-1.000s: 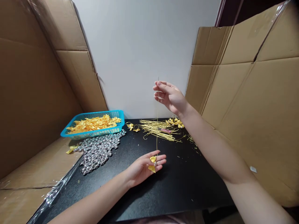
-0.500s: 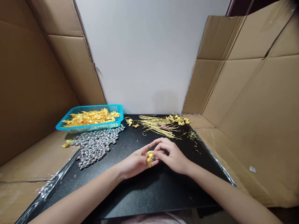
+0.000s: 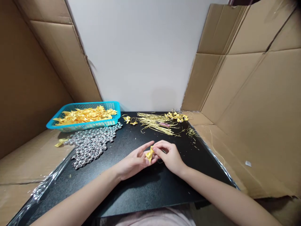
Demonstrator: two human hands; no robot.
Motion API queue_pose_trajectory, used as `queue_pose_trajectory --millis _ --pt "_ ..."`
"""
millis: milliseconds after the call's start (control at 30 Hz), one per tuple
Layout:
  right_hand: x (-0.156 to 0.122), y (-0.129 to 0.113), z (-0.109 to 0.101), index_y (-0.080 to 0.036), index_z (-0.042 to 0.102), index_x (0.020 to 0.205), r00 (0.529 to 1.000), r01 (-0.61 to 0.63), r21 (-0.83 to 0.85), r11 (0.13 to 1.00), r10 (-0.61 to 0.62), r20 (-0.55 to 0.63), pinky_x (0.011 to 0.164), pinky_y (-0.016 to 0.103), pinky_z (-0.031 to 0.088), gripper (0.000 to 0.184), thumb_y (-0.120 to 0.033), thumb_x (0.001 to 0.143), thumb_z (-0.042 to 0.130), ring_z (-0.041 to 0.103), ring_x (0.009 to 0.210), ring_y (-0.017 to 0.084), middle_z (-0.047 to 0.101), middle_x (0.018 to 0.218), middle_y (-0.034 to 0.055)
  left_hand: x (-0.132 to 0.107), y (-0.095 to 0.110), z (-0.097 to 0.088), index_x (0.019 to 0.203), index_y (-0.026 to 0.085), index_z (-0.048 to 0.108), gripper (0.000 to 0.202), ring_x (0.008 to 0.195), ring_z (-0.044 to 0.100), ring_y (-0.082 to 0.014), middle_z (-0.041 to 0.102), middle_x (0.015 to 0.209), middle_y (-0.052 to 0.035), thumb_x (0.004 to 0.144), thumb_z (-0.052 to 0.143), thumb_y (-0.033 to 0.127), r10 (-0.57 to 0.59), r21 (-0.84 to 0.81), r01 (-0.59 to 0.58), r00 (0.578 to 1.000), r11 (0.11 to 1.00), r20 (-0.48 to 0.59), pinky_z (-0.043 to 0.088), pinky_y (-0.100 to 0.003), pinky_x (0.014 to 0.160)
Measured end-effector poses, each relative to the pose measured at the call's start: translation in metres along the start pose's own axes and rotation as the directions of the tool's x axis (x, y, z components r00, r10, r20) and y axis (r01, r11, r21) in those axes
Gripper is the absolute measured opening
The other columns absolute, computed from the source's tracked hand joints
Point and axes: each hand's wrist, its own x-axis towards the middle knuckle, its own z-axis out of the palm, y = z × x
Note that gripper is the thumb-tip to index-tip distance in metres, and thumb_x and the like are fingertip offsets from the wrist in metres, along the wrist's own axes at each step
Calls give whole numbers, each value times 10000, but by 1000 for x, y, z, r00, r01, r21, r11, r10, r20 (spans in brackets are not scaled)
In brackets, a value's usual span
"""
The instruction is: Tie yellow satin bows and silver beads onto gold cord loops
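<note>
A yellow ribbon bow [image 3: 150, 154] is held between both hands over the near middle of the black table. My left hand [image 3: 134, 162] is turned palm up, its thumb and fingers closed on the bow's lower side while the index finger points outward. With thumb and fingertips, my right hand [image 3: 169, 156] pinches the bow's upper right end. A thin cord loop hangs just below the right fingers. Whether a bead sits on the bow is hidden by the fingers.
A blue basket [image 3: 83, 126] of yellow bows stands at the back left. Silver beads [image 3: 92, 146] lie spread before it. Gold cords [image 3: 154, 122], a pink tool [image 3: 164, 125], finished-looking beaded bows [image 3: 177, 116] and cord scraps [image 3: 192, 131] lie farther back. Cardboard walls flank the table [image 3: 131, 201].
The bow has turned in my fingers, and the bead seen on it before is now out of sight. My right fingers have shifted to its upper end. The view has tilted slightly.
</note>
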Motion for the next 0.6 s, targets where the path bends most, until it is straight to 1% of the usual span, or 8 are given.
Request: queue_pose_trajectory --millis 67,167,233,333,400,467,600 --pt "0 0 0 -181 717 729 1000 -14 50 999 15 -17 666 284 536 180 -349 781 675 642 754 173 682 824 63 -1 0 2 1285 216 518 725 996 644 -142 670 1125 -43 633 676 -58 12 -7 -12 1000 1000 9 387 -320 1004" --pt "0 -1 0 -192 727 727 999 -21 132 991 24 -22 675 279 549 192 -378 760 700 647 764 169 681 828 55 -2 -1 6 1256 244 553 697 997 645 -170 664 1126 -34 638 654 -60 17 -3 -17 999 1000 36 428 -359 972" --pt "1 -1 0 -200 733 728 1000 -17 178 984 21 -22 692 280 553 178 -375 752 709 650 764 162 686 831 45 -3 -2 9 1246 268 564 665 1005 641 -181 647 1160 -32 668 639 -50 28 20 -28 999 999 25 448 -379 949" --pt "2 -1 -1 -207 739 738 999 -31 227 973 34 -6 713 283 557 166 -371 743 721 654 765 156 690 832 38 -3 -3 12 1243 287 570 613 1008 637 -183 619 1211 -38 721 616 -32 55 69 -55 998 996 -4 456 -382 932" --pt "2 -1 -2 -206 740 745 999 -50 255 966 49 9 717 288 560 176 -381 741 723 658 779 159 694 855 41 -3 -3 12 1259 291 558 605 1019 632 -199 619 1210 -52 740 609 -16 49 98 -49 999 994 5 452 -395 927" --pt "3 -1 -3 -205 740 752 999 -48 252 966 46 16 730 298 558 191 -395 744 720 658 808 168 696 871 48 -2 -5 11 1274 284 550 584 1021 626 -204 624 1200 -67 758 606 17 56 101 -57 998 993 15 444 -397 928" --pt "8 -6 -6 -199 738 764 999 -20 192 981 14 29 773 327 544 218 -415 747 719 647 847 184 692 860 59 1 -4 11 1262 278 570 515 1008 624 -195 617 1223 -60 789 578 76 131 62 -130 991 990 -13 430 -382 937"
